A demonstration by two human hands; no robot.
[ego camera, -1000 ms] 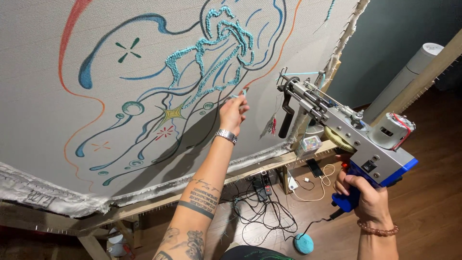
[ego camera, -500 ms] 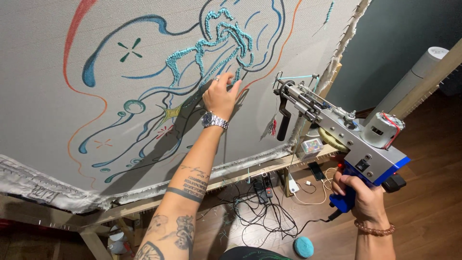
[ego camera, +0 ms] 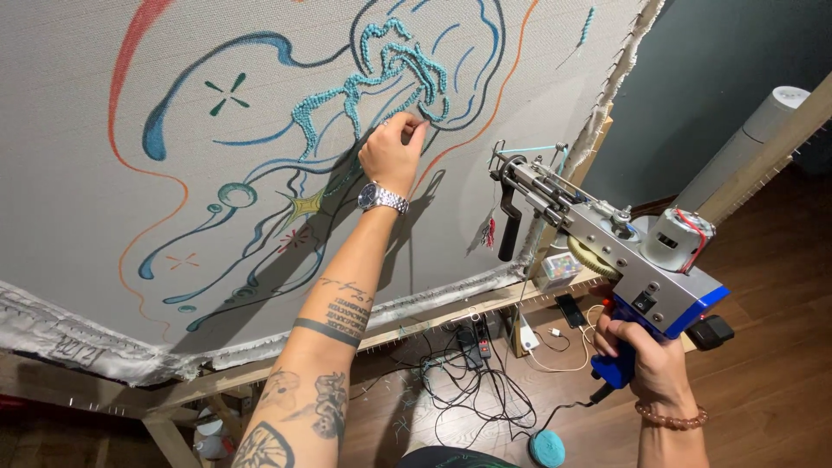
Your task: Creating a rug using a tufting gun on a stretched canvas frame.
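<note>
A grey cloth (ego camera: 87, 130) stretched on a wooden frame (ego camera: 451, 316) carries a painted jellyfish outline, partly filled with teal tufted yarn (ego camera: 381, 65). My left hand (ego camera: 392, 154), with a metal wristwatch (ego camera: 382, 198), presses against the cloth just below the tufted lines, its fingertips pinched together at the yarn. My right hand (ego camera: 648, 357) grips the blue handle of a grey tufting gun (ego camera: 607, 238), held off the cloth to the right with its needle end pointing toward the canvas edge.
Black cables (ego camera: 468, 381) and a power strip lie on the wooden floor under the frame. A teal ball of yarn (ego camera: 547, 448) sits on the floor near my legs. A white cone (ego camera: 745, 147) stands at the right.
My left hand has climbed up the cloth from the lower tentacle lines to the tufted teal area and pinched its fingers. The tufting gun stayed in my right hand, barely shifting.
</note>
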